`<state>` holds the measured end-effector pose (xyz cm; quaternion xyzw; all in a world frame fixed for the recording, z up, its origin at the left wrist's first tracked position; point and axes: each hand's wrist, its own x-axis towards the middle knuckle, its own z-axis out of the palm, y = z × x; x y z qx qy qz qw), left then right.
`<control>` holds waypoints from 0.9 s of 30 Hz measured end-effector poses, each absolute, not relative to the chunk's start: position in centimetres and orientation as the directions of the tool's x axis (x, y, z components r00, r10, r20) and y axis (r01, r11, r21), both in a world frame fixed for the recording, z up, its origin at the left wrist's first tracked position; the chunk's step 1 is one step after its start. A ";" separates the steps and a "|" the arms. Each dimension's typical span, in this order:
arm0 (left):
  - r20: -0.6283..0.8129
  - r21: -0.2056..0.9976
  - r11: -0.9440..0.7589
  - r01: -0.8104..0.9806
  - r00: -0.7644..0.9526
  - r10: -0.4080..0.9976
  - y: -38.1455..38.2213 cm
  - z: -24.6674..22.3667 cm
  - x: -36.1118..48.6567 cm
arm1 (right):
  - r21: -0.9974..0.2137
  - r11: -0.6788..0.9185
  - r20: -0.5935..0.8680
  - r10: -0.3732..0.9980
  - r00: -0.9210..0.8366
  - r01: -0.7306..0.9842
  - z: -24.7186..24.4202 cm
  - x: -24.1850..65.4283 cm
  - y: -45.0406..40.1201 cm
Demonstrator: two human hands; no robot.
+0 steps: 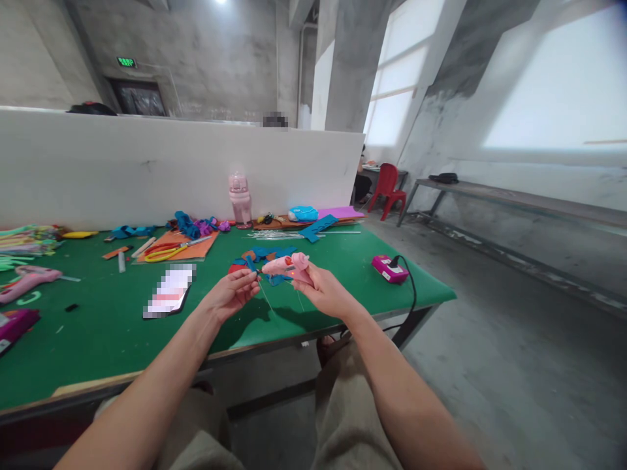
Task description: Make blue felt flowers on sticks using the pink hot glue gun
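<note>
My right hand is wrapped round the handle of a pink hot glue gun, whose nozzle points left. Pinched in the fingers of my left hand is a small blue piece with a thin wire stem hanging below it. The glue gun's tip meets or nearly meets this piece; I cannot tell if they touch. Behind the hands, blue and orange cut pieces lie in a loose pile on the green table.
Left of my hands lies a phone, with scissors behind it. A second pink glue gun rests at the far left. Thin wires and a pink bottle stand near the white partition. A magenta box with a black cable sits right.
</note>
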<state>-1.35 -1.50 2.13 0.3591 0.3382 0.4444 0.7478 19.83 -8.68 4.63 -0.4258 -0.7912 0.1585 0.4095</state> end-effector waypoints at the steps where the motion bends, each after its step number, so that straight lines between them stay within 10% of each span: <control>1: -0.191 0.838 0.348 -0.420 0.373 0.908 -1.5 2.2 -1.4 | -0.601 0.588 0.517 0.802 -0.298 0.541 4.6 19.9 -8.6; 27: -0.185 0.829 0.340 -0.444 0.355 0.916 -1.6 2.5 -1.3 | -0.610 0.591 0.525 0.800 -0.289 0.528 4.4 20.0 -8.4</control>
